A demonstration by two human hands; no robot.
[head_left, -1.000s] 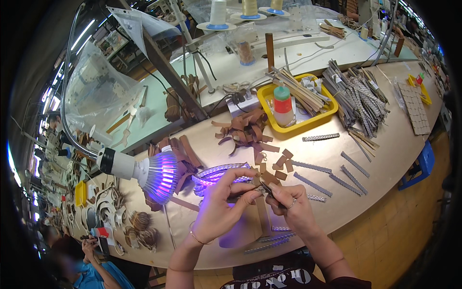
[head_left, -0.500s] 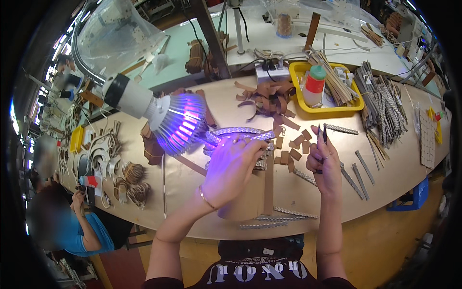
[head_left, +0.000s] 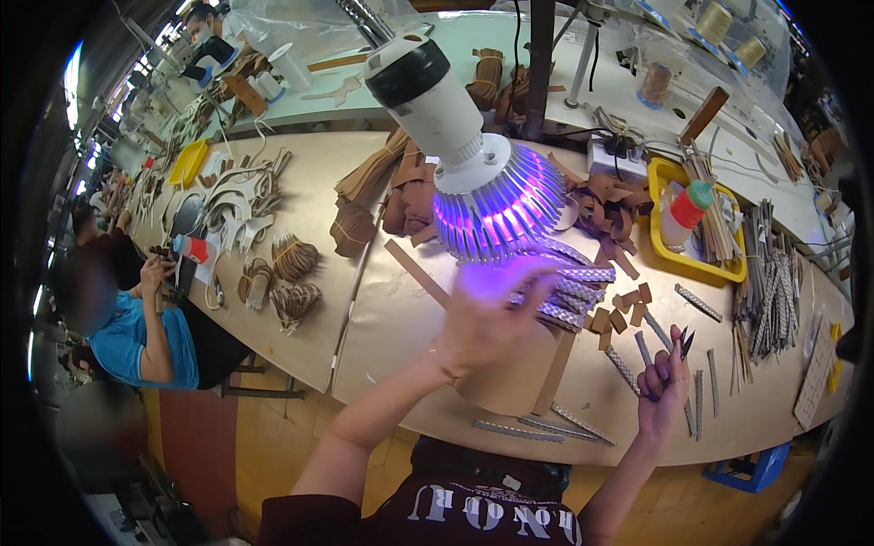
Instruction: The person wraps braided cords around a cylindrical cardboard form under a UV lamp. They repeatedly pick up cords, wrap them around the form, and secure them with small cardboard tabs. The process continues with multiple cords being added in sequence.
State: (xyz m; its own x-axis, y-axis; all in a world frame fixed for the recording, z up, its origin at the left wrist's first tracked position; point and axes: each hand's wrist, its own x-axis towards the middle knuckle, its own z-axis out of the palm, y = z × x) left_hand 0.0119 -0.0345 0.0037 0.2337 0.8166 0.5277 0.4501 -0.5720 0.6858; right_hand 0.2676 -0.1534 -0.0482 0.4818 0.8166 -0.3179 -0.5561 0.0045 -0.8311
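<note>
Beneath a lit purple lamp [head_left: 499, 202], my left hand [head_left: 492, 314] is over the near end of a pile of grey-and-white braided straps [head_left: 583, 282]. Motion smears its fingers, so whether they grip a strap cannot be told. The straps lie on top of a tan block-like form [head_left: 510, 378] with a flat strip along its right side. My right hand [head_left: 665, 387], out to the right above the table, is closed around a small dark pointed tool [head_left: 686, 342] whose tip sticks up past the fingers. Loose braided strips [head_left: 622, 369] lie beside this hand.
Small brown leather pieces [head_left: 628, 305] are scattered behind the straps. A yellow tray [head_left: 728, 271] holds a red-and-white bottle with a green cap [head_left: 685, 214]. Strip bundles [head_left: 769, 282] lie right of it. At the left sits a co-worker in blue [head_left: 168, 341]; tied brown bundles [head_left: 296, 257] lie between us.
The view has swung left, so the table appears shifted right. My left hand, resting on the straps before, is now blurred by motion. The right hand still holds the dark tool.
</note>
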